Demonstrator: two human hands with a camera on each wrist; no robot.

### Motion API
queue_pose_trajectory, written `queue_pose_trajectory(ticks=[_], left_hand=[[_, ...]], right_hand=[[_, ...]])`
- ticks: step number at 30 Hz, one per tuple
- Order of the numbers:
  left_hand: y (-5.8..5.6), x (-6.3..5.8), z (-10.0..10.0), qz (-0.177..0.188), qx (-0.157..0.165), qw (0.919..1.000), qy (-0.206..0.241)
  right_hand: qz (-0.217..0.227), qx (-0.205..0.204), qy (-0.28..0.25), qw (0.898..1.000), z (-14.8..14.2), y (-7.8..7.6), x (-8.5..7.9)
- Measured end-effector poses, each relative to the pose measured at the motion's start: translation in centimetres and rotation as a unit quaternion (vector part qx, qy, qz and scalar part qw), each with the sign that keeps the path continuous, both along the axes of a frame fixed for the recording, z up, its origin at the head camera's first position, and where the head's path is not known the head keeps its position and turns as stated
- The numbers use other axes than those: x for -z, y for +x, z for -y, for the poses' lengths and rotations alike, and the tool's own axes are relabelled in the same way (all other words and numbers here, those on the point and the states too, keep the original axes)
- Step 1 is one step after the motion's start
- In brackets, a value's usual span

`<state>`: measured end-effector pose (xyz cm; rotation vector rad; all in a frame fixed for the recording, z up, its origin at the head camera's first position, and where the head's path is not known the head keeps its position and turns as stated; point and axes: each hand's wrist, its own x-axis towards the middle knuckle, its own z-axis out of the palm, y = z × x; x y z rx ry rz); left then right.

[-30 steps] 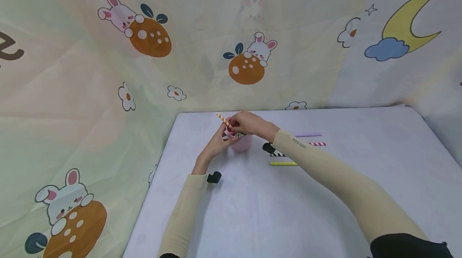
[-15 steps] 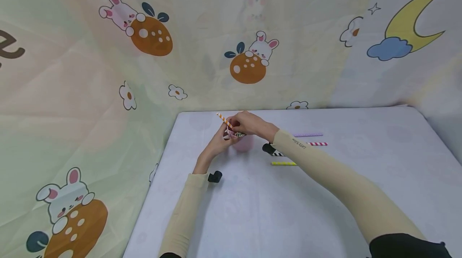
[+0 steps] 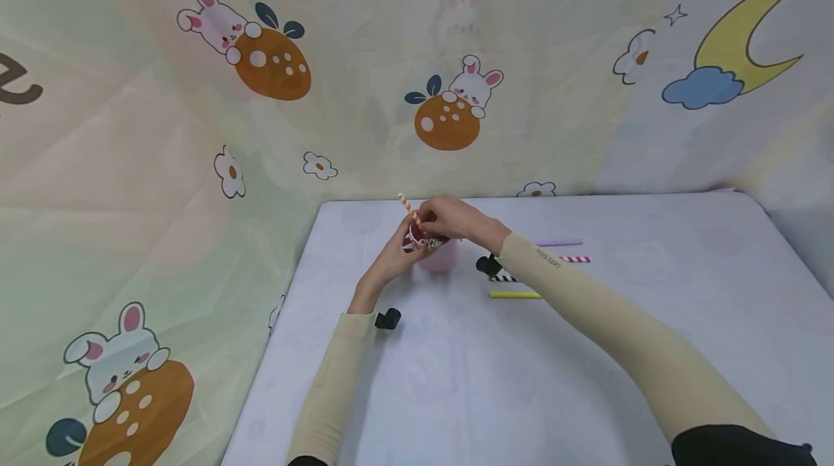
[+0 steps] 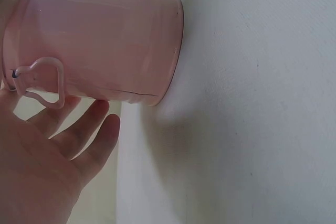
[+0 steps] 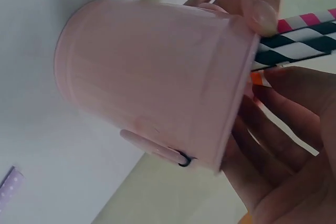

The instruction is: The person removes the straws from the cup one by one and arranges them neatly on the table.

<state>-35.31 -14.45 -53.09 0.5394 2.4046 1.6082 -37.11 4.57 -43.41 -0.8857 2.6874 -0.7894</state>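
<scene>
A pink bucket [image 4: 100, 35] with small side handles stands on the table. My left hand [image 3: 393, 257] holds it near the rim, thumb at the mouth and other fingers along its far side. Above the mouth, my right hand [image 3: 456, 220] pinches an orange-and-white striped straw [image 3: 409, 208], which leans up to the left; its lower end is hidden. A pink-and-white straw [image 5: 304, 21] and dark-and-white straws [image 5: 299, 46] stick out of the bucket in the right wrist view, beside the right hand's fingertips [image 5: 294, 80].
Right of the bucket, a purple straw [image 3: 559, 242], a red-and-white straw [image 3: 576, 260], a black-and-white straw [image 3: 503, 278] and a yellow straw [image 3: 515, 294] lie on the white table [image 3: 495, 379], partly behind the right forearm. A printed cloth [image 3: 365, 90] hangs behind the table.
The orange-and-white straw has become more upright, its top moving up and right. My right hand has risen slightly with it. The left hand stays in place at the bucket.
</scene>
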Motion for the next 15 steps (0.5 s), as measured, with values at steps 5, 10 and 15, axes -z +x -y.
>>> queue_pose_trajectory(ticks=[5, 10, 15], left_hand=[[0.2, -0.6, -0.1, 0.005, 0.001, 1.0000, 0.005], [0.3, -0.7, -0.2, 0.013, -0.002, 0.9999, 0.003], [0.1, -0.2, -0.1, 0.010, -0.005, 0.9999, 0.001]], right_hand=[[-0.009, 0.009, -0.019, 1.000, -0.4, 0.2, -0.8], [-0.015, 0.015, -0.029, 0.999, -0.8, 0.2, -1.1], [-0.018, 0.020, -0.040, 0.999, -1.1, 0.5, -1.6]])
